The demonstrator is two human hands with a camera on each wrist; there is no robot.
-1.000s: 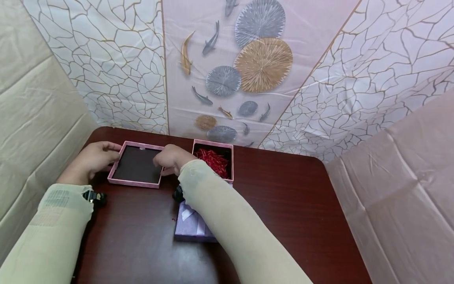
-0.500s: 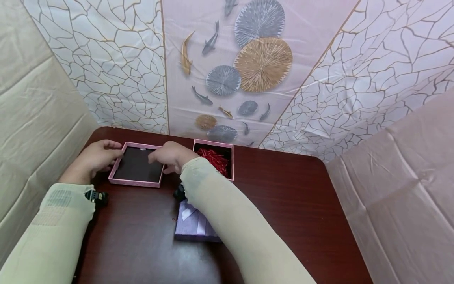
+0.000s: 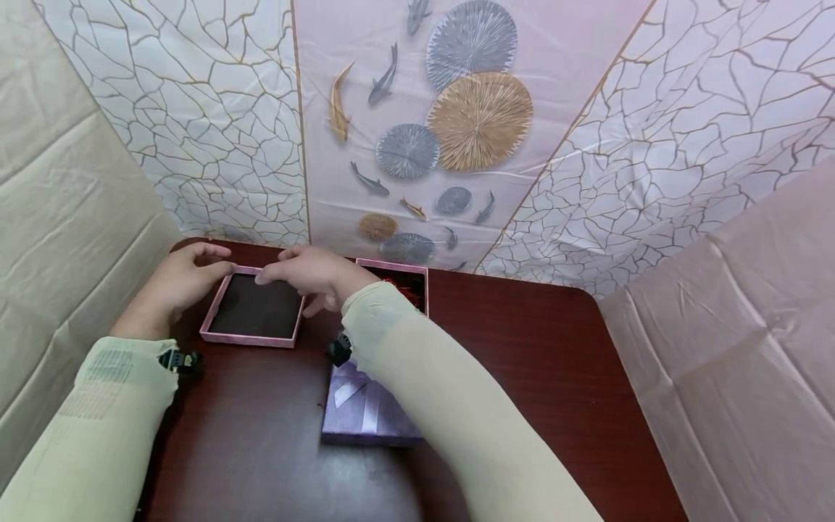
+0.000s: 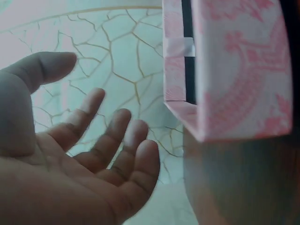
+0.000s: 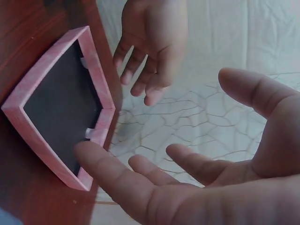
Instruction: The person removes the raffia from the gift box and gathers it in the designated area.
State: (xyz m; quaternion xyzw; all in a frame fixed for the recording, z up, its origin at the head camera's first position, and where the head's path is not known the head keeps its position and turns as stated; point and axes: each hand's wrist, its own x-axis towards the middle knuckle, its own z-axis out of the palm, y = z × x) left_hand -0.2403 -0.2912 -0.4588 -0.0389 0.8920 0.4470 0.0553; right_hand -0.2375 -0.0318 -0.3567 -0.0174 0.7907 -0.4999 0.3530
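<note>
A shallow pink box (image 3: 248, 340) with a black bottom lies at the table's far left, and white ribbon tabs show inside it in the right wrist view. At its left side hovers my left hand (image 3: 185, 286), fingers spread and apart from the box in the left wrist view. Over its right side reaches my right hand (image 3: 316, 275), palm empty and fingers extended. In the right wrist view one right fingertip (image 5: 86, 152) overlaps the box edge; whether it touches, I cannot tell. Both hands hold nothing.
Right of my right hand stands another pink-rimmed box (image 3: 427, 293) with red shreds (image 3: 406, 288), partly hidden by my arm. Nearer lies a purple box (image 3: 346, 420) with a ribbon bow, its right side under my sleeve. Patterned fabric (image 3: 228, 145) hangs behind the table (image 3: 522, 348).
Both hands have lifted away from the pink box's sides, the right one moving up and left over it. The view has shifted slightly, and the box appears to stay in place.
</note>
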